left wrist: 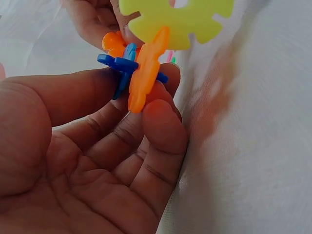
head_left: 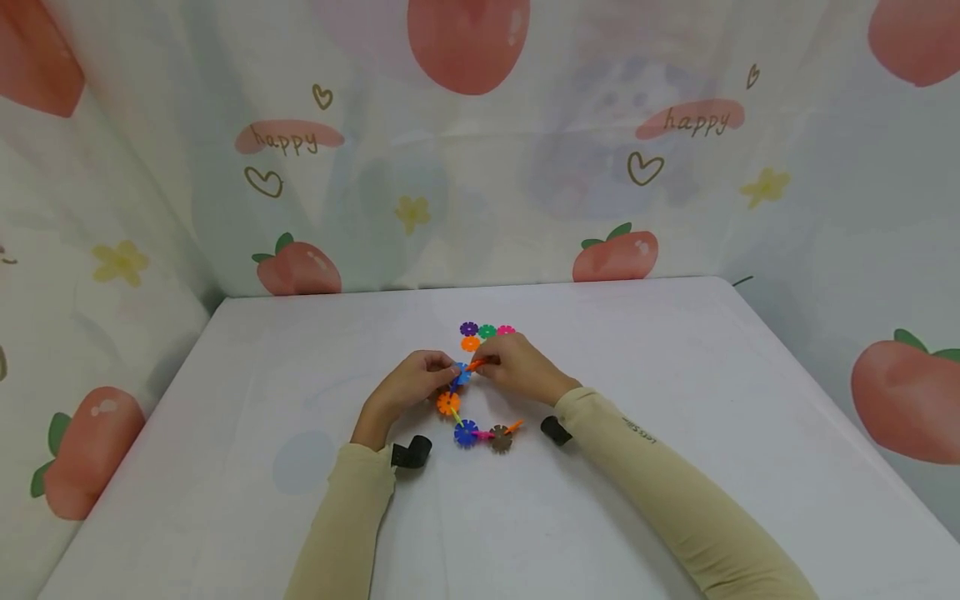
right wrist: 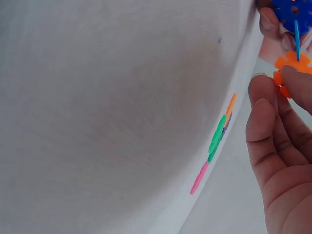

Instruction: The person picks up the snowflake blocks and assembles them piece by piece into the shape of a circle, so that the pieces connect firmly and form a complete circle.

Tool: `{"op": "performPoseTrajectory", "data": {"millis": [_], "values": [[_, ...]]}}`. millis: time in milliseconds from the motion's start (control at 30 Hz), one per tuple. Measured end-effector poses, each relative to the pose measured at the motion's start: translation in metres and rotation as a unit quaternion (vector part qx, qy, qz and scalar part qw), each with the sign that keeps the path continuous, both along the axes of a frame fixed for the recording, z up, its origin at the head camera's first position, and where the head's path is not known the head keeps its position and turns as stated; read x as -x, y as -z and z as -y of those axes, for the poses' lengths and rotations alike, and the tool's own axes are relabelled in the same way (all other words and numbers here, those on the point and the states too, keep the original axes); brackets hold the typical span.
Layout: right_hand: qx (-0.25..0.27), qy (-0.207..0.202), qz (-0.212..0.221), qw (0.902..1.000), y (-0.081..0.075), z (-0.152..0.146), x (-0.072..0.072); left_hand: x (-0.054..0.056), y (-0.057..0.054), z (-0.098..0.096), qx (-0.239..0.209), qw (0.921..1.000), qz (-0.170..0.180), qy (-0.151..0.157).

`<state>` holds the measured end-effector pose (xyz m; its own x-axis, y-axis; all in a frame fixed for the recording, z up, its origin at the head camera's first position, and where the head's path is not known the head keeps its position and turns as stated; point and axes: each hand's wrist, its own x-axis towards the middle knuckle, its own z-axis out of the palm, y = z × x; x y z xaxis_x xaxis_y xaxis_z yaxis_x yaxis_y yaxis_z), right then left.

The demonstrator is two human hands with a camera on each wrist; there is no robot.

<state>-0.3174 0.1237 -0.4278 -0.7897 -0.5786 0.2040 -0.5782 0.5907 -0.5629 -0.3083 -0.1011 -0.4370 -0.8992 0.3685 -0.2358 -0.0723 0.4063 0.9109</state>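
A chain of notched plastic snowflake discs curves over the table between the hands. My left hand (head_left: 408, 385) pinches the upper end, around a dark blue disc (left wrist: 119, 63) joined to a light blue disc (head_left: 462, 374). An orange disc (left wrist: 146, 73) and a yellow disc (left wrist: 180, 29) follow it in the left wrist view. With thumb and fingertips, my right hand (head_left: 525, 367) pinches another orange disc (right wrist: 294, 61), its edge meeting the light blue one. Lower down, the chain continues through a blue disc (head_left: 466, 433), a pink disc (head_left: 483, 435), a brown disc (head_left: 500, 439) and an orange end disc (head_left: 515, 426).
Beyond the hands lie loose discs: purple (head_left: 468, 329), green (head_left: 487, 331), pink (head_left: 506, 330) and orange (head_left: 470, 342). A light green disc (right wrist: 217, 134) lies among them, mostly hidden by the right hand in the head view. A patterned curtain (head_left: 487, 208) stands behind the white table (head_left: 225, 417).
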Motion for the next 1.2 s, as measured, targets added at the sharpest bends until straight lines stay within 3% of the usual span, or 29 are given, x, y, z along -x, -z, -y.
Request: {"op": "performPoseTrajectory", "data": {"millis": [267,567,800,1067,1200], "values": [[0.000,-0.001,0.008,1.0000,0.0010,-0.0022,0.0020,0.0016,0.0018,0.0010,0.012,0.9999,0.002,0.012],[-0.022,0.026,0.033,0.9989,0.0027,-0.0087,0.0038,0.0035,0.0016,0.0019,0.025,0.9997,-0.001,0.007],[-0.034,0.015,0.041,0.9985,0.0012,-0.0063,0.0042,0.0027,0.0022,0.0031,0.008,0.9999,0.001,0.010],[-0.042,-0.009,0.019,0.9989,-0.0029,-0.0007,0.0023,0.0029,-0.0003,0.0028,0.010,0.9998,0.007,0.012],[-0.055,-0.014,-0.015,0.9983,-0.0022,0.0004,0.0012,0.0030,-0.0002,0.0021,0.013,0.9998,0.011,0.013]]}}
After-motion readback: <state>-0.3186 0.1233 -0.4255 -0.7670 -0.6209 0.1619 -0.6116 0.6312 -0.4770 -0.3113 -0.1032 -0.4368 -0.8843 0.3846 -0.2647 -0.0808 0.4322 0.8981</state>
